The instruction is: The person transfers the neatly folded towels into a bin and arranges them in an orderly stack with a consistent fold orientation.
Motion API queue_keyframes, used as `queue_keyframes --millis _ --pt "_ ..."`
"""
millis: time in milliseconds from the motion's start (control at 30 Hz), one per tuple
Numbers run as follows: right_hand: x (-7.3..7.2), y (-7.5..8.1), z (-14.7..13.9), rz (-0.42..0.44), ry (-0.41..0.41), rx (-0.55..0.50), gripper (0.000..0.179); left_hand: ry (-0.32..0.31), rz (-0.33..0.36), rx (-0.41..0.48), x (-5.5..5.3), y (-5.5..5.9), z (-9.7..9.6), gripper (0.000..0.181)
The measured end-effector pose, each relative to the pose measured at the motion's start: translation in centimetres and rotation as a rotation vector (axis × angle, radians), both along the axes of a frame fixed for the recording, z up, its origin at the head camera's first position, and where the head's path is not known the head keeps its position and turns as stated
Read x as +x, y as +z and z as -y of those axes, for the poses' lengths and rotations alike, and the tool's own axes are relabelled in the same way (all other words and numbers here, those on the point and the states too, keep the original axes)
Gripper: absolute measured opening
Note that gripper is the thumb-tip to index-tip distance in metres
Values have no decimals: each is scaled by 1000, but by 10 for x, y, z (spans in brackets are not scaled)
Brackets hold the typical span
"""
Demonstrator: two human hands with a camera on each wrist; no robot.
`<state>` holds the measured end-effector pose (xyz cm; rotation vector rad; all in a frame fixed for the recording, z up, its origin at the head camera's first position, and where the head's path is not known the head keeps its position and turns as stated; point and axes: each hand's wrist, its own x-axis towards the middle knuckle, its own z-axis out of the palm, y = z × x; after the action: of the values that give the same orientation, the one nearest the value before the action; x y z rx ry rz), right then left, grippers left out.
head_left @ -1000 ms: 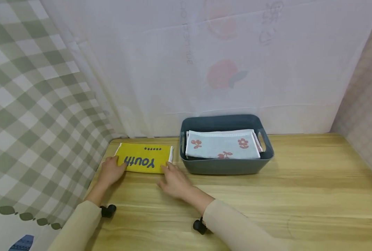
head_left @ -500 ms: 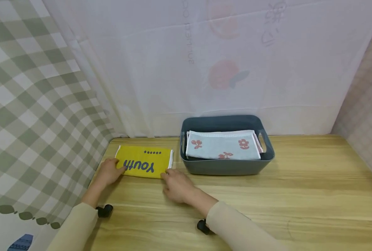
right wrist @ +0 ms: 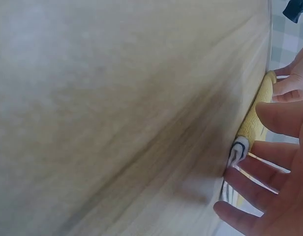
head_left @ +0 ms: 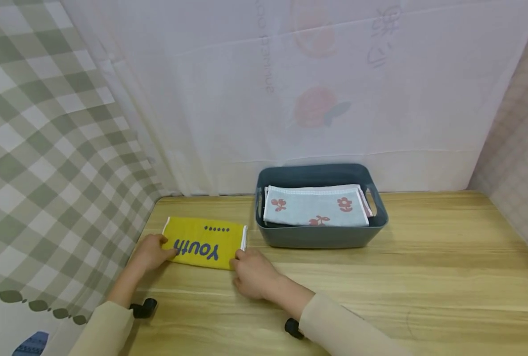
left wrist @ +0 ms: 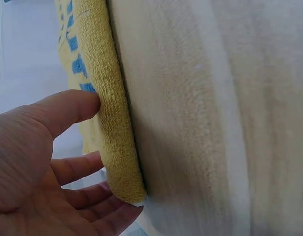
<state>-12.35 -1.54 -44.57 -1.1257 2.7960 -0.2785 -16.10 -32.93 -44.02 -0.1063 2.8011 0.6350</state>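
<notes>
A folded yellow towel (head_left: 203,242) with blue "Youth" lettering and white side edges lies flat on the wooden table at the left. My left hand (head_left: 152,253) holds its left near corner; in the left wrist view the thumb (left wrist: 75,110) lies against the rounded near fold and the fingers are at the end edge. At the right near corner my right hand (head_left: 256,274) grips the towel, its thumb by the fold and its fingers along the layered white edge in the right wrist view. The towel's underside is hidden.
Right of the towel stands a dark grey-blue basket (head_left: 317,237) with handle holes. Folded towels lie in it, the top one a pale blue towel (head_left: 308,207) with red flowers. A white curtain (head_left: 193,99) hangs behind, and a green checked cloth (head_left: 46,148) on the left.
The yellow towel has slid toward me across the table, with both hands drawing back along with it. My right fingers have closed in round its corner. The basket has stayed put.
</notes>
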Motion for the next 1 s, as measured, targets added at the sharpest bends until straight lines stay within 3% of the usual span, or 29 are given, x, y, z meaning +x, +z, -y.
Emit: queue_keyframes --millis 200,500,767,867,1000 --pt "11 3 -7 -18 24 9 19 -13 21 24 9 2 -3 63" --pt "26 9 -25 32 40 -40 11 -11 74 45 24 12 -16 55" --pt "35 9 -35 29 51 -75 14 17 84 70 38 13 -25 48" --pt "36 8 -35 72 1 -136 13 32 81 69 42 14 -27 42" --pt "33 5 -35 173 -193 -318 18 49 24 55 45 13 -26 30"
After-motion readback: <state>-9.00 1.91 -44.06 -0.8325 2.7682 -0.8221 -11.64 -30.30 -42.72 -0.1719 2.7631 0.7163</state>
